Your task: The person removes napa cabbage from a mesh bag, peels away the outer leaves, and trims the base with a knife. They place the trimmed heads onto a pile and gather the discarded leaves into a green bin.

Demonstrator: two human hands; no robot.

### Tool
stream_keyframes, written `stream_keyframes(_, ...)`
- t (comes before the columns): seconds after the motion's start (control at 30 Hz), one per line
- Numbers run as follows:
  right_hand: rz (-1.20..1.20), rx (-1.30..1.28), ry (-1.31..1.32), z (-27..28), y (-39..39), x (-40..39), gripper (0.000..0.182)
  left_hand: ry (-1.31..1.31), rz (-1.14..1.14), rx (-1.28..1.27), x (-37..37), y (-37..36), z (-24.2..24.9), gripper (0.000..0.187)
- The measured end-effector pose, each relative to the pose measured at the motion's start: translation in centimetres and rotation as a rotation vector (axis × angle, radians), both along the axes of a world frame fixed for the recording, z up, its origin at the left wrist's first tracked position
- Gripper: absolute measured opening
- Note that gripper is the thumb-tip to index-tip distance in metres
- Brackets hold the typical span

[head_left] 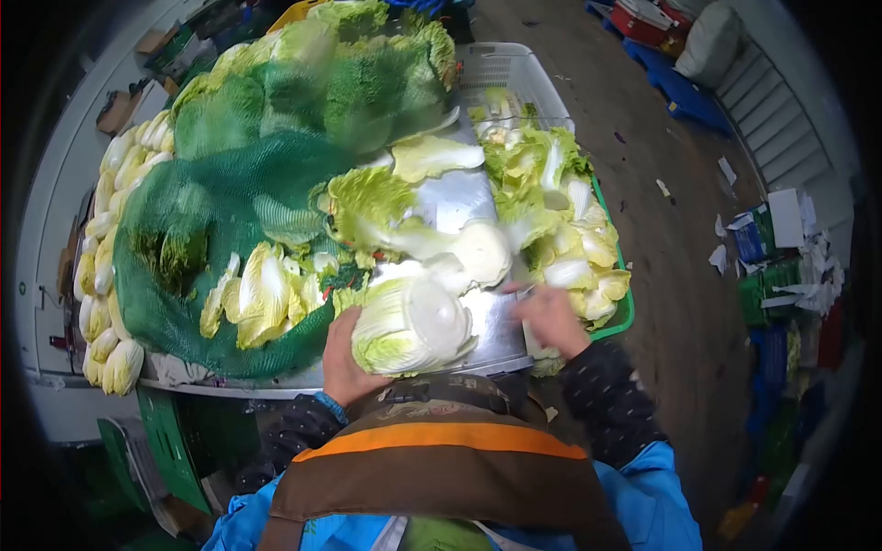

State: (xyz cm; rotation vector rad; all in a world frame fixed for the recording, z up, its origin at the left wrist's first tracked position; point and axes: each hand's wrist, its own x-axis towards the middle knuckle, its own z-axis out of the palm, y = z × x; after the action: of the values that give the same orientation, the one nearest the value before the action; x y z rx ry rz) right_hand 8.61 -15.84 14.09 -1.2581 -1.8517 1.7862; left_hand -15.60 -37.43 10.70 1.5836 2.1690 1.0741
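Left fingers [345, 332] clamp the cabbage [412, 323]; right fingers [534, 309] curl around a blurred object [516, 287].

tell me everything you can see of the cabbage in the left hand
The cabbage is stout and whole-looking, lying on its side near the close edge of the metal table. Its smooth, pale, rounded base faces right; broad white ribs run left into crinkled, yellow-green leaf edges. The leaves look fresh and closely wrapped. The left hand holds its left end. Its underside is hidden.
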Motion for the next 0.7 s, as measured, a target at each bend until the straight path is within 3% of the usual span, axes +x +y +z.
stream_keyframes(0.07, 0.175, -0.017, -0.014, -0.7, -2.7, -1.8, 0.047, 0.011, 0.013, -0.005, 0.0, -0.2, -0.5, 0.101)
stream_keyframes(0.1, 0.079, -0.424, 0.262, -4.1, -3.5, -3.0, 0.05, 0.026, 0.004, 0.01, 0.0, -0.3, -0.6, 0.102)
stream_keyframes(0.13, -0.058, -0.577, 0.254, -4.4, -4.7, -4.8, 0.053, 0.044, -0.011, 0.023, -0.1, -0.6, -0.5, 0.103)
stream_keyframes(0.27, -0.05, -0.364, 0.244, 0.2, -4.5, -4.0, 0.047, 0.024, -0.02, 0.063, 0.5, 0.5, 0.7, 0.104)
stream_keyframes(0.33, -0.024, -0.277, 0.206, 2.7, -4.6, -3.6, 0.044, -0.113, -0.091, 0.145, 1.1, 2.1, 2.1, 0.104)
stream_keyframes(0.4, -0.146, 0.052, 0.156, 3.9, -4.4, -4.2, 0.04, -0.166, -0.063, 0.202, 1.8, 3.2, 1.8, 0.103)
stream_keyframes(0.47, -0.139, 0.054, 0.097, 3.4, -4.3, -4.3, 0.038, -0.43, -0.133, 0.129, 1.5, 4.1, 3.6, 0.103)
stream_keyframes(0.53, -0.182, 0.095, 0.224, 2.7, -4.9, -4.1, 0.037, -0.462, -0.124, 0.013, 0.4, 4.9, 6.8, 0.094)
stream_keyframes(0.57, -0.13, 0.373, 0.263, 2.2, -5.4, -4.4, 0.035, -0.695, 0.067, 0.082, 0.3, 6.7, 7.7, 0.083)
stream_keyframes(0.6, -0.116, 0.352, 0.25, 3.2, -6.1, -5.0, 0.035, -0.918, 0.269, 0.155, 0.8, 8.0, 7.9, 0.072)
stream_keyframes(0.63, -0.077, 0.429, 0.045, 5.3, -6.6, -5.9, 0.035, -0.311, 0.276, -0.194, 2.2, 8.9, 7.7, 0.044)
stream_keyframes(0.67, -0.035, 0.508, -0.157, 6.4, -6.7, -6.7, 0.035, -0.146, 0.245, -0.136, 2.7, 9.0, 7.8, 0.028)
stream_keyframes(0.7, -0.128, 0.56, -0.191, 4.8, -6.4, -7.4, 0.036, -0.308, 0.261, -0.086, 2.8, 8.6, 7.4, 0.025)
